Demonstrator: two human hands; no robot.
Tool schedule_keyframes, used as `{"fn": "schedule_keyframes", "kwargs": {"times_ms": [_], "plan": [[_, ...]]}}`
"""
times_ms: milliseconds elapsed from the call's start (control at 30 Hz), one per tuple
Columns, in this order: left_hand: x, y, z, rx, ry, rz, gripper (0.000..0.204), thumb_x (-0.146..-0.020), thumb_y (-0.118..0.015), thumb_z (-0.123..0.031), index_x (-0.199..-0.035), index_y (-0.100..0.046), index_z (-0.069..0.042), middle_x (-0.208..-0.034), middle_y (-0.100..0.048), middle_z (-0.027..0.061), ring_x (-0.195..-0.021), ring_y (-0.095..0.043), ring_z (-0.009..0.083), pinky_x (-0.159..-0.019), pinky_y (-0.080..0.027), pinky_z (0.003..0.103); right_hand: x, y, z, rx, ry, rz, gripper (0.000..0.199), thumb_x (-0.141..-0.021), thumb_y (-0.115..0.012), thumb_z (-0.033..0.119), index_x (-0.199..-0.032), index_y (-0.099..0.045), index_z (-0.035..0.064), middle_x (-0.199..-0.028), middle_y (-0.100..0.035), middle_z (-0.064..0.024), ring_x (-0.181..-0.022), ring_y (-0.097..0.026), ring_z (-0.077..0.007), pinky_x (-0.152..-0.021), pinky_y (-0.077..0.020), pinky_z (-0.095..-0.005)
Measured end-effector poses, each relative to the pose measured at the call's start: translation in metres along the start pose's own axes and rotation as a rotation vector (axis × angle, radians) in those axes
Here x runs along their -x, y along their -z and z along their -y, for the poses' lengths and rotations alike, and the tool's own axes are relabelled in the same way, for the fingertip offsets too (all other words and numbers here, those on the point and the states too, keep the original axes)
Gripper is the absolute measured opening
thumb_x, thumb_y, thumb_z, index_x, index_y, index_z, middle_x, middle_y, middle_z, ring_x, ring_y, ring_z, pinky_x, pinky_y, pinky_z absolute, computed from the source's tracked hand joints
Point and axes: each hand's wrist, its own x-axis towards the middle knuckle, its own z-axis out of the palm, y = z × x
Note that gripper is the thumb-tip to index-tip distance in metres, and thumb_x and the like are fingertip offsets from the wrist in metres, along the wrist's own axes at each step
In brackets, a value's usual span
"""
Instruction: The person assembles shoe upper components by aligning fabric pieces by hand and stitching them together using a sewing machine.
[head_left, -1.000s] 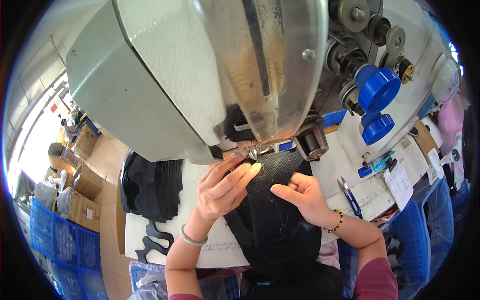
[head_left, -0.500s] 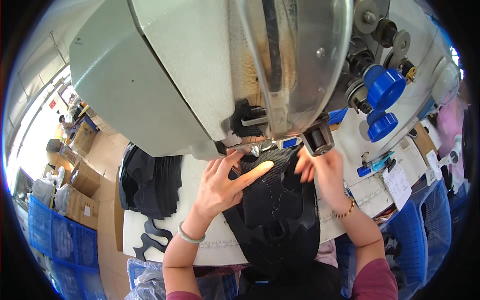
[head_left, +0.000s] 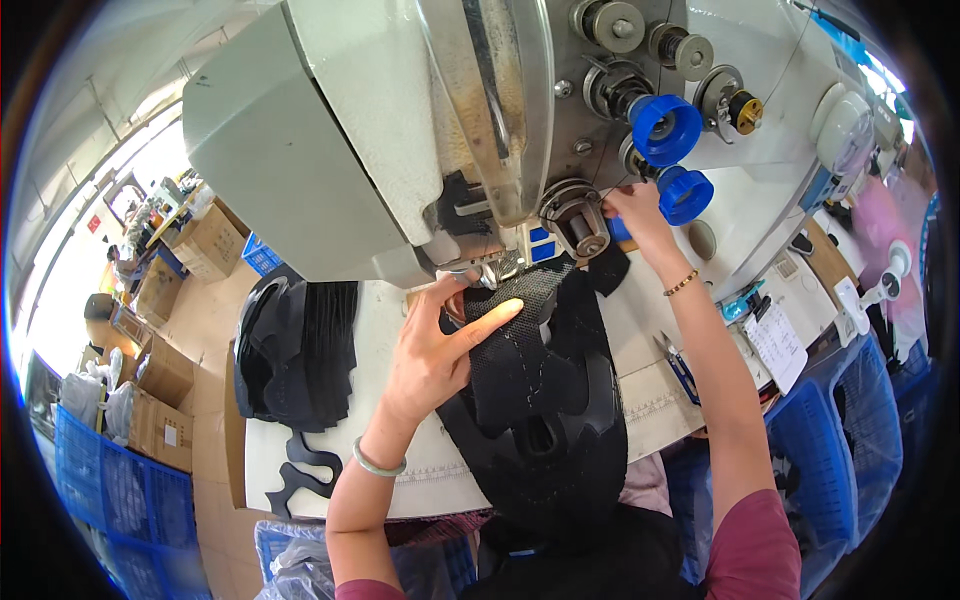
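A black mesh shoe upper [head_left: 520,385] with light stitch lines lies under the needle area of a large pale grey sewing machine [head_left: 385,130]. My left hand [head_left: 432,345] rests on the upper's left edge, thumb and index finger spread, with the index fingertip close to the metal presser foot [head_left: 490,272]. Its other fingers are partly hidden. My right hand [head_left: 640,215] is raised beside the machine head, just left of the lower blue knob [head_left: 686,195]. Its fingers are bent together; whatever they pinch is too small to make out.
Stacked black shoe pieces [head_left: 300,350] lie left of the machine, with wavy dark cutouts [head_left: 305,475] below them. Scissors [head_left: 680,368] and a written sheet [head_left: 775,345] are on the right. Blue crates [head_left: 815,480] flank the table; cardboard boxes [head_left: 160,415] stand at far left.
My right hand has left the upper's right side and moved up to the machine's blue knobs. My left hand stays on the upper. The whole view has shifted, showing more of the machine's right side.
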Motion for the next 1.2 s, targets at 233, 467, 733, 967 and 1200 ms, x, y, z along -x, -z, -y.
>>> {"fn": "schedule_keyframes", "kwargs": {"times_ms": [233,467,733,967,1200], "plan": [[-0.001,-0.001,-0.004,0.354,0.251,-0.005,0.052,-0.065,-0.066,0.006,-0.111,-0.07,-0.019,-0.125,-0.047,0.0141,-0.11,-0.051,0.0292,-0.093,-0.043,0.033,0.057,0.027,0.06,0.413,0.171,-0.24,0.027,-0.082,-0.069,0.022,-0.095,-0.062,-0.0004,-0.08,-0.064,-0.0092,-0.067,-0.057,-0.0169,-0.062,-0.0438,-0.0289],[0.024,0.003,0.003,0.773,0.263,-0.027,0.01,-0.067,-0.068,-0.003,-0.073,-0.072,-0.01,-0.136,-0.042,0.0176,-0.139,-0.025,0.0327,-0.113,-0.018,0.042,0.227,0.029,0.129,-0.74,-0.382,0.074,0.037,-0.084,-0.05,-0.001,-0.119,-0.045,-0.0133,-0.106,-0.063,-0.0229,-0.092,-0.066,-0.0287,-0.076,-0.0574,-0.0355],[0.055,0.006,0.007,0.966,0.514,-0.227,0.01,-0.075,-0.062,0.001,-0.079,-0.054,-0.005,-0.123,-0.052,0.0141,-0.113,-0.051,0.0238,-0.098,-0.04,0.033,0.28,-0.009,0.088,-0.552,-0.671,0.708,0.042,-0.095,-0.046,0.005,-0.134,-0.033,-0.005,-0.117,-0.056,-0.0227,-0.099,-0.063,-0.0351,-0.078,-0.057,-0.0424],[0.102,0.013,0.036,1.072,1.122,-0.172,0.03,-0.087,-0.052,-0.006,-0.116,-0.055,0.003,-0.105,-0.062,0.0106,-0.094,-0.061,0.0165,-0.084,-0.05,0.028,0.319,-0.035,0.05,-0.9,-1.155,0.626,0.06,-0.101,-0.029,0.041,-0.122,-0.047,-0.0123,-0.118,-0.058,-0.0254,-0.105,-0.061,-0.0298,-0.09,-0.0503,-0.0387],[0.025,0.149,0.088,0.606,0.527,-0.791,0.027,-0.084,-0.059,-0.004,-0.11,-0.06,0.003,-0.089,-0.064,0.0093,-0.086,-0.062,0.0187,-0.093,-0.048,0.031,0.315,-0.075,0.092,-0.594,-0.804,1.324,0.038,-0.097,-0.05,0.032,-0.108,-0.061,-0.0023,-0.103,-0.064,-0.0126,-0.091,-0.064,-0.0143,-0.078,-0.0518,-0.0268]]}}
